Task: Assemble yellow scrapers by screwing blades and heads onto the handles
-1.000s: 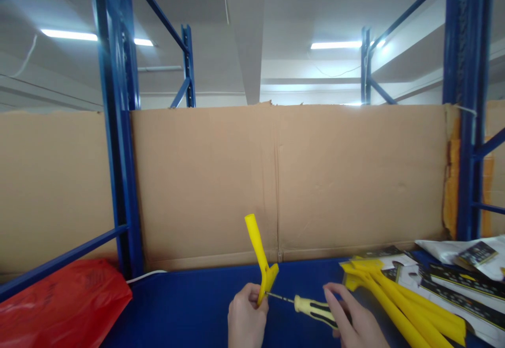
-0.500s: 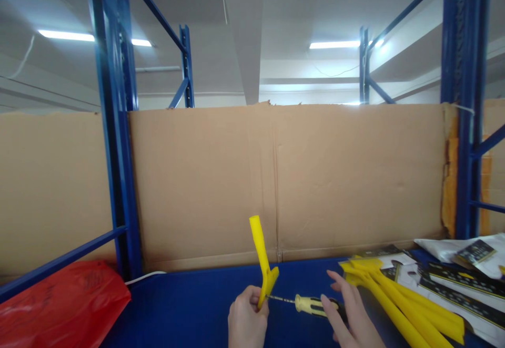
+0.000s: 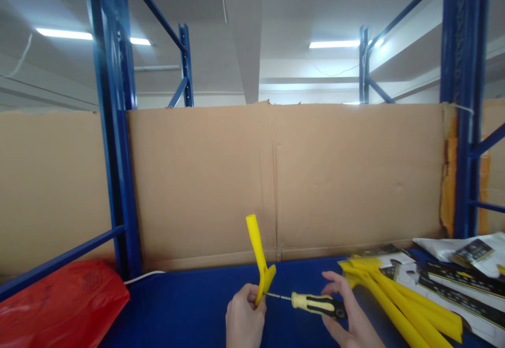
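My left hand [image 3: 245, 314] is closed around the lower end of a yellow Y-shaped handle-like piece [image 3: 257, 248], whose long arm points up. A screwdriver [image 3: 317, 304] with a cream and black handle lies level to the right of it. Its thin shaft [image 3: 278, 296] meets the yellow piece just beside my left fingers; whether a screw sits there is too small to make out. Around the end of the screwdriver's handle is my right hand [image 3: 349, 311], holding it loosely, with the thumb below and the fingers above.
Several yellow pieces [image 3: 410, 300] lie at the right on black and white printed packages [image 3: 465, 300]. A red plastic bag [image 3: 59, 300] is at the left, near a white cable [image 3: 144, 277]. Cardboard [image 3: 205, 185] stands behind the blue surface [image 3: 185, 306], between blue rack posts [image 3: 118, 127].
The screwdriver's handle has turned, showing a different side of its cream and black pattern. My right fingers have shifted around it, with the thumb now lower. The left hand keeps its hold.
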A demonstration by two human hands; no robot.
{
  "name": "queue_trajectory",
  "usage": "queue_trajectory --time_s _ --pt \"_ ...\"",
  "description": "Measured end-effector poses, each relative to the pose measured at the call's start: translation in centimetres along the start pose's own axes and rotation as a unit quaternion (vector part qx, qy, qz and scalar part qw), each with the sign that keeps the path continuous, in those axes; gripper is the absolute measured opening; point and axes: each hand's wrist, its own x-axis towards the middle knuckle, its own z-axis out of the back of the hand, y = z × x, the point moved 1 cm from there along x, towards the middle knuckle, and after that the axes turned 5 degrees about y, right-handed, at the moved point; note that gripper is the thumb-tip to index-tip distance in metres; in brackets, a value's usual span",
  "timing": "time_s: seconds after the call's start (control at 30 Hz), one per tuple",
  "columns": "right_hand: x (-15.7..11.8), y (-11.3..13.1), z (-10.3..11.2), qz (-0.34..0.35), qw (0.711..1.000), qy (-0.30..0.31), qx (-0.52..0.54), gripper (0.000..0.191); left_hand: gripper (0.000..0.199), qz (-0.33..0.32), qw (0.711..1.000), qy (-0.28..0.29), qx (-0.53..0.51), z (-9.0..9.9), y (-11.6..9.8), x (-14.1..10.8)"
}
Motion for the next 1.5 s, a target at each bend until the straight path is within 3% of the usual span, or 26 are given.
queue_trajectory --time_s 0.13,0.37,0.5,0.6,0.7,0.9,1.17,1.3,1.4,1.5 --pt "0.3 0.7 0.6 0.007 0.999 0.029 -0.043 0.026 0.008 0.002 1.000 -0.009 -0.003 0.1 -0.4 -0.1" --pt "-0.1 0.0 -0.6 -0.037 0.999 -0.017 0.022 0.042 0.008 -0.010 1.000 -0.002 -0.002 -0.3 0.4 0.2" --pt "0.4 0.3 0.2 0.003 0.999 0.018 -0.035 0.034 0.008 -0.011 1.000 -0.004 0.011 -0.2 0.4 0.1" --pt "0.7 0.8 0.9 -0.015 0.994 0.067 -0.089 0.027 0.007 -0.015 1.000 -0.007 0.011 0.0 -0.1 -0.1" --pt "0.5 0.6 0.5 -0.037 0.987 0.116 -0.102 0.032 0.008 -0.013 1.000 -0.015 0.012 0.5 -0.8 -0.3" --pt "-0.1 -0.2 -0.4 0.031 0.998 0.021 -0.050 0.044 0.009 -0.007 1.000 -0.021 0.005 0.8 -1.4 -0.4" --pt "1.0 1.3 1.1 0.021 0.995 0.067 -0.069 0.018 0.010 -0.024 0.999 -0.021 0.009 0.4 -1.3 -0.5" --pt "0.7 1.5 0.9 -0.018 0.989 0.120 -0.080 0.030 0.010 -0.033 0.999 -0.019 0.016 0.7 -1.1 -0.4" --pt "0.4 1.0 0.8 -0.003 0.993 0.100 -0.063 0.022 0.011 -0.025 0.999 -0.015 0.028 0.8 -1.2 -0.4" --pt "0.5 0.8 1.0 0.053 0.995 0.063 -0.064 0.032 0.013 -0.016 0.999 -0.009 0.037 0.6 -1.3 -0.6"
